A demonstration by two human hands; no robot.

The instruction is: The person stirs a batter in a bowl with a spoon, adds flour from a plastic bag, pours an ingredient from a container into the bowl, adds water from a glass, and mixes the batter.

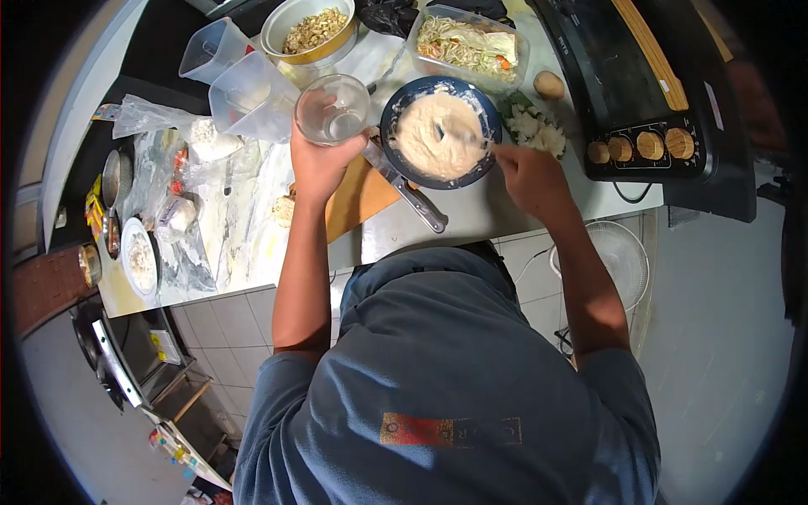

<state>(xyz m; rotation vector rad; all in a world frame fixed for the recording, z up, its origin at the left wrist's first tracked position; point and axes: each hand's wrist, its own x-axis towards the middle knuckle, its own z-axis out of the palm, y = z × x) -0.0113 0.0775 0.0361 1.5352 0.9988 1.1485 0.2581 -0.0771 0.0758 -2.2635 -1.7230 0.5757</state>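
In my left hand (pixel 324 160) is a clear glass (pixel 334 109), its fingers wrapped round the side; a little clear liquid seems to lie at the bottom. My right hand (pixel 532 181) is closed at the right rim of a dark blue bowl (pixel 389 126). From it a spoon (pixel 461 135), blurred, reaches into thick pale batter (pixel 429 151) that coats the bowl's inner wall. Below the glass lie a knife (pixel 412 198) and an orange-brown board (pixel 358 202), partly hidden by my left arm.
Behind the bowl stands a plastic tub (pixel 467 50) of shredded vegetables. Chopped pieces fill a pot (pixel 311 46) at the back left, near clear plastic containers (pixel 244 93). Chopped greens (pixel 534 126) and an egg (pixel 549 85) lie right, before a black stove (pixel 648 109).
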